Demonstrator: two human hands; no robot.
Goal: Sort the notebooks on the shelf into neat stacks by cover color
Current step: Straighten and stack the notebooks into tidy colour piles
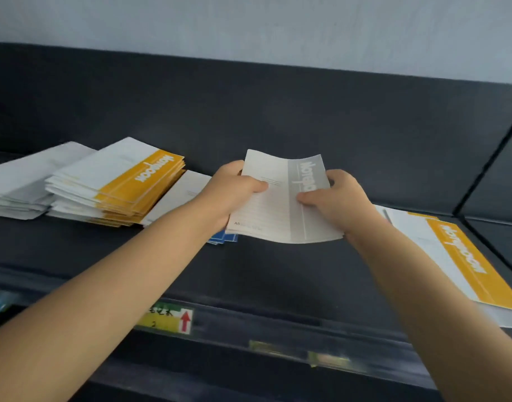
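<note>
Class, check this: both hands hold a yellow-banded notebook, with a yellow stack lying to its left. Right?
Wrong in one respect: the head view shows the notebook held by the left hand and right hand has a grey band, not yellow.

dark shelf [278,271] | left: white stack [20,184], yellow stack [115,192] | middle: blue notebooks [223,237] | right: yellow notebooks [466,256]

Dim, even light; soft blur, perhaps motion; edges bowed
</note>
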